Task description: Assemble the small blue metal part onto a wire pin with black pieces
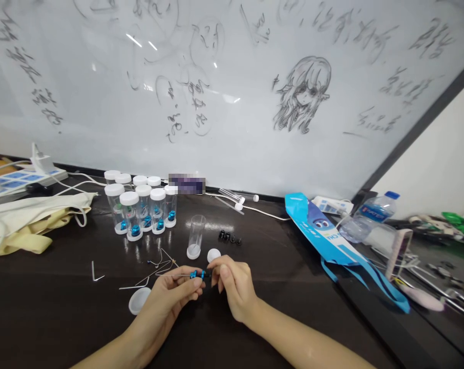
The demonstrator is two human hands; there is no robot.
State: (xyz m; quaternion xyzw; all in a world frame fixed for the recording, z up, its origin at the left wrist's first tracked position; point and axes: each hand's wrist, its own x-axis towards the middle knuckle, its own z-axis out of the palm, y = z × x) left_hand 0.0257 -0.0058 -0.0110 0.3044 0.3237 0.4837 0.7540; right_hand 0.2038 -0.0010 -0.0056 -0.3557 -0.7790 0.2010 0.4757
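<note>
My left hand [172, 297] is closed on a small blue metal part [197, 274] with a thin wire running left from it. My right hand [234, 284] is beside the part's black right end, fingers curled; whether they grip it I cannot make out. Just behind my hands stand an open clear tube [196, 236] with a white base and a white cap [213, 255] on the table. Several small black parts [229, 237] lie right of the tube. Left of my left hand are a white round dish [139, 300], bent wires [165, 262] and a hex key [97, 271].
Several capped tubes [135, 218] with blue parts inside stand at the back left. A cream cloth bag [36, 220] lies far left. On the right are a blue bag [324, 230], a water bottle [370, 218] and a phone-like object [399, 253]. A whiteboard [232, 102] stands behind.
</note>
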